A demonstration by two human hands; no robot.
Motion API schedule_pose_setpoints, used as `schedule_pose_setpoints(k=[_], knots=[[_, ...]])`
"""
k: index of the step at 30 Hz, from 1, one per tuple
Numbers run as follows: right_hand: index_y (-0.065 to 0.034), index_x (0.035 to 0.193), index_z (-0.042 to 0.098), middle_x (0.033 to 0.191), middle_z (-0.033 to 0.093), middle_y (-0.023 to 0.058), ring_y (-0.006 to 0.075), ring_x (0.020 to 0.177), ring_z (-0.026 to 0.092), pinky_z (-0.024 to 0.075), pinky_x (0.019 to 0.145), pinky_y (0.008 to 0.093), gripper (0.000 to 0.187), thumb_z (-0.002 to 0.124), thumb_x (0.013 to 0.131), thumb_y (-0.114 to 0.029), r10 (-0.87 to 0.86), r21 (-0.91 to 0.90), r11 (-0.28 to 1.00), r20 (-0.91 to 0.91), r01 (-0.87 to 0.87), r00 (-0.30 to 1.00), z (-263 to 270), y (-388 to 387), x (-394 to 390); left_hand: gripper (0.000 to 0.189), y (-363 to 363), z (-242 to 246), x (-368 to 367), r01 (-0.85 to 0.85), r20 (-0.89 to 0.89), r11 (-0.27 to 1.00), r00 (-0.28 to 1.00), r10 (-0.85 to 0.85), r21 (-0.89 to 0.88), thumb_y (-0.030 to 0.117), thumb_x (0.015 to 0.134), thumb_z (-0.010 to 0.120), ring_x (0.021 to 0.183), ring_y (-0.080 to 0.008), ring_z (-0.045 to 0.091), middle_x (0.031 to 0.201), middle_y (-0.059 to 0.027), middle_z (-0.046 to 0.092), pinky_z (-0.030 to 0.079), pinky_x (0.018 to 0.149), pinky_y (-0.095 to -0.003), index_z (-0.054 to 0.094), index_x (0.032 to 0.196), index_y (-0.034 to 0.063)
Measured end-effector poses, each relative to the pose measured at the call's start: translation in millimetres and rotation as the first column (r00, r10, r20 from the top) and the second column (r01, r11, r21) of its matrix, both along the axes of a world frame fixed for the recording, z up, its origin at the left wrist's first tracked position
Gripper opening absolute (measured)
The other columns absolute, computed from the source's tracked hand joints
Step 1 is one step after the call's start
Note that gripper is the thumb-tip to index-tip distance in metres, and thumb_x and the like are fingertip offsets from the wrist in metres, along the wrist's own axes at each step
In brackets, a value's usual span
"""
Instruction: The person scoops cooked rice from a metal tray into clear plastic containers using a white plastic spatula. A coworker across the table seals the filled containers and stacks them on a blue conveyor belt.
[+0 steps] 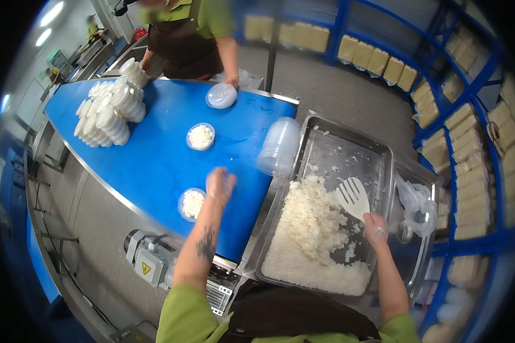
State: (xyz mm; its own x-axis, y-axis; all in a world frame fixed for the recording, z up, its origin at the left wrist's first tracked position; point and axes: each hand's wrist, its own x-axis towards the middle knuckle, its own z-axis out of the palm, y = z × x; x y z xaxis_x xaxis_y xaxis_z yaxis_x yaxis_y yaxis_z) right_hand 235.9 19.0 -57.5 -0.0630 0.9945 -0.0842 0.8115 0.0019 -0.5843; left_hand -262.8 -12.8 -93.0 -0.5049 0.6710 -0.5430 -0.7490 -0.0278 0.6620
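Observation:
My right hand (375, 229), in a clear disposable glove, grips the handle of a white slotted turner (353, 198). Its head is over a deep steel tray (389, 158) with a heap of white, rice-like food (313, 227) in its nearer part. Above the blue conveyor belt (163, 171), my gloved left hand (220, 185) holds nothing, its fingers slightly apart and blurred. Left of my forearm stands a round clear tub (193, 204) with white food in it. A second filled tub (200, 136) sits farther up the belt. Nested clear tubs (279, 145) lie between belt and tray.
Across the belt, a co-worker's hand (231, 81) touches a lidded clear tub (221, 95). Stacked lidded tubs (111, 107) stand at the belt's far left. A motor housing (150, 261) juts out below. Crumpled plastic (417, 206) lies right of the tray, near blue shelving (450, 246).

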Motion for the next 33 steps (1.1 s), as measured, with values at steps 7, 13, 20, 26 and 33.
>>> schedule_pose_setpoints(k=[7, 13, 20, 26, 33], knots=[[-0.0023, 0.068, 0.056, 0.052, 0.05, 0.007, 0.0166, 0.044, 0.051, 0.0403, 0.047, 0.0328, 0.038, 0.052, 0.086, -0.036, -0.193, -0.234, 0.961, -0.177, 0.15, 0.965, -5.4, -1.6, 12.7, 0.054, -144.8, -20.7, 25.6, -0.422, 0.224, 0.884, 0.858, 0.461, -0.202, 0.03, 0.088, 0.045, 0.087, -0.0376, 0.052, 0.111, -0.025, 0.042, 0.05, 0.073, -0.0478, 0.027, 0.125, -0.0051], [-0.0035, 0.068, 0.054, 0.051, 0.048, 0.0037, 0.0136, 0.041, 0.049, 0.0376, 0.042, 0.0292, 0.037, 0.053, 0.087, -0.036, -0.14, -0.16, 0.98, -0.154, 0.115, 0.978, 4.3, -3.7, -2.4, 0.072, -81.2, 24.4, -35.8, -0.387, 0.232, 0.921, 0.901, 0.367, 0.047, 0.05, 0.085, 0.046, 0.116, -0.038, 0.037, 0.127, -0.0246, 0.034, 0.035, 0.095, -0.0506, 0.025, 0.129, -0.0032], [-0.0048, 0.07, 0.054, 0.05, 0.047, 0.0028, 0.0126, 0.04, 0.048, 0.0369, 0.039, 0.0287, 0.034, 0.053, 0.087, -0.034, -0.103, -0.047, 0.994, -0.061, 0.1, 0.993, -18.5, -5.4, 20.4, 0.069, -9.0, 45.5, -94.4, -0.305, -0.114, 0.948, 0.949, 0.293, -0.095, 0.046, 0.088, 0.046, 0.128, -0.0345, 0.032, 0.14, -0.0202, 0.028, 0.03, 0.101, -0.0449, 0.021, 0.139, 0.0071], [-0.0035, 0.073, 0.056, 0.05, 0.048, 0.0031, 0.0134, 0.041, 0.05, 0.037, 0.039, 0.0285, 0.032, 0.053, 0.086, -0.032, -0.225, -0.233, 0.954, -0.142, 0.189, 0.964, -1.0, -9.4, 8.0, 0.025, 8.9, -1.2, -28.0, -0.018, -0.924, 0.956, -0.249, -0.289, -0.294, 0.019, 0.077, 0.064, 0.087, -0.0278, 0.058, 0.096, -0.0112, 0.061, 0.046, 0.077, -0.0358, 0.062, 0.1, 0.0084], [-0.0028, 0.073, 0.057, 0.059, 0.057, 0.0113, 0.0222, 0.052, 0.059, 0.0443, 0.054, 0.0348, 0.037, 0.05, 0.084, -0.037, -0.118, -0.224, 0.967, 0.027, 0.121, 0.993, 18.8, -4.6, -5.4, 0.004, 36.5, 8.4, 5.5, -0.119, -0.951, 0.964, -0.172, -0.255, -0.237, 0.008, 0.071, 0.064, 0.069, -0.0314, 0.055, 0.071, -0.0131, 0.056, 0.044, 0.061, -0.0409, 0.061, 0.072, 0.0064]])
